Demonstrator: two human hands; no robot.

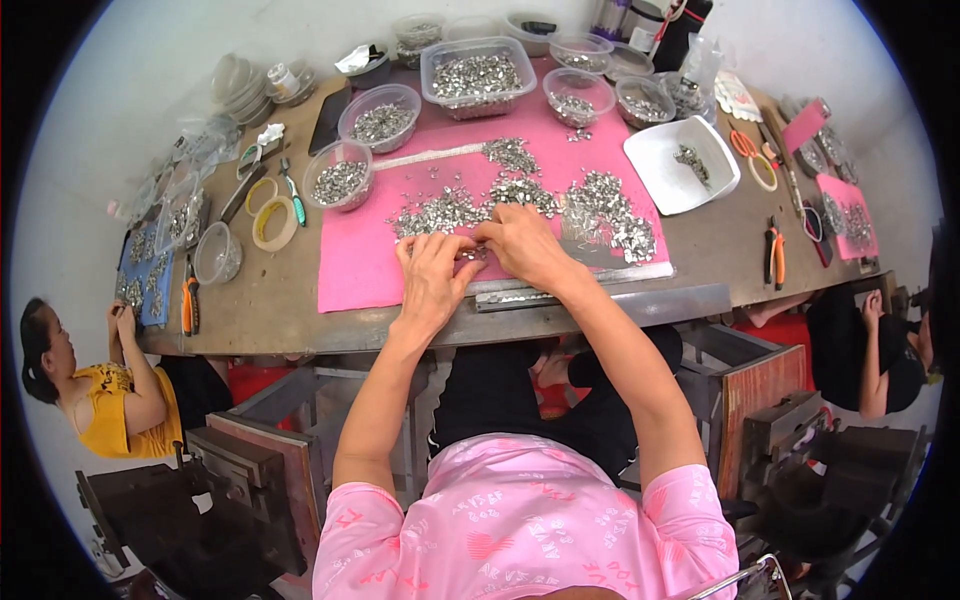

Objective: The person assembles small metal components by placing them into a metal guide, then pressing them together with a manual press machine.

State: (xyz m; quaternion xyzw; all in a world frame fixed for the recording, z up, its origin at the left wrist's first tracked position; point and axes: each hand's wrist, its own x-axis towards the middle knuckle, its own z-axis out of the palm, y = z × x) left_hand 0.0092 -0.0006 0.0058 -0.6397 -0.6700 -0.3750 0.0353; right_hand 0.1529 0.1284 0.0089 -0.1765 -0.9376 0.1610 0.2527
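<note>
The fingers (450, 242) of the left hand (428, 280) are bent, index and thumb separated by a narrow gap in which small metal pieces (472, 254) show. The fingers of the right hand (525, 245) point down and meet the left fingertips. Whether either hand grips a piece cannot be told.

Location: the pieces lie on the pink mat (350, 275), near the front edge of the worktop (270, 300). A ruler (515, 299) lies along that edge, just in front of the hands.

Status: work appears to be in progress. Loose heaps (605, 215) cover much of the mat beyond and to the right of the hands; these are presumably unprocessed. The white tray (648, 160), toward the back right corner of the mat, holds only a small clump. The tub (478, 47) and bowls (340, 190) toward the back edge hold many pieces; whether these are finished stock or supply cannot be determined.
</note>
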